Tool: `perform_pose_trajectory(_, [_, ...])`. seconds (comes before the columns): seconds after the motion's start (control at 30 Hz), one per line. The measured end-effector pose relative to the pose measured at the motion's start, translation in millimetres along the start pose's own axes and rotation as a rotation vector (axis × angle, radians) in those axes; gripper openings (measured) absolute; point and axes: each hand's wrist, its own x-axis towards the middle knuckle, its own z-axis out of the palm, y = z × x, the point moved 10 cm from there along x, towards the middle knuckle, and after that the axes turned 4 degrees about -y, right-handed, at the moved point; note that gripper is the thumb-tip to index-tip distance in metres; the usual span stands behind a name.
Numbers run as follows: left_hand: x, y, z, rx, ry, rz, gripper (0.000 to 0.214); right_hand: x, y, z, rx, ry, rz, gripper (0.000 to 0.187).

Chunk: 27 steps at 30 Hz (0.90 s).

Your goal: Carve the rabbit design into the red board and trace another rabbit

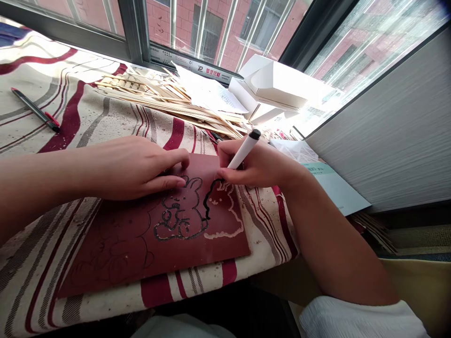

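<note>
Right hand (253,168) clamped a slim white marker (244,150) above the smooth maroon board (220,249)! Left hand (128,169) lay open on it, fingers apart.

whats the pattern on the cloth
The cloth is cream with dark red and grey stripes, best seen in the head view.

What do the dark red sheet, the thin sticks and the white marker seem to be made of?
The dark red sheet looks like coated card or thin board, smooth and faintly shiny; its pale outline may be scraped surface. The thin sticks look like bare pale wood, matte and rough-edged. The white marker seems smooth plastic, from its even sheen.
</note>
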Motion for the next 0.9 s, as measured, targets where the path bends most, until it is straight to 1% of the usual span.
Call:
perform_pose_trajectory(0.1, [0.4, 0.5, -2.3, 0.003, 0.011, 0.002, 0.051, -0.2, 1.3, -1.6, -0.008, 0.014, 0.010, 0.023])
perform_pose_trajectory(0.2, [0.9, 0.4, -1.6, 0.015, 0.015, 0.006, 0.052, -0.3, -0.7, 0.4, -0.003, -0.011, -0.010, 0.024])
perform_pose_trajectory(0.33, [0.7, 1.0, -1.9, 0.020, 0.041, 0.030, 0.054, -0.9, -2.2, -0.8, -0.001, -0.001, -0.010, 0.024])
perform_pose_trajectory(0.47, [-0.9, 1.6, -4.7, -0.027, 0.063, 0.055, 0.051, -0.4, -4.5, 2.6, -0.017, -0.037, -0.013, 0.025])
perform_pose_trajectory(0.63, [-2.1, 3.2, -6.1, -0.029, 0.078, 0.078, 0.048, -0.3, -4.2, 0.6, -0.021, -0.016, -0.007, 0.025])
perform_pose_trajectory(0.73, [-2.6, 3.2, -7.5, -0.026, 0.113, 0.085, 0.049, -0.6, -6.9, 2.6, -0.018, -0.035, -0.037, 0.026])
perform_pose_trajectory(0.9, [-1.8, 1.5, -4.1, -0.026, 0.100, 0.074, 0.050, -0.2, -4.7, 3.1, -0.005, -0.043, -0.022, 0.025])
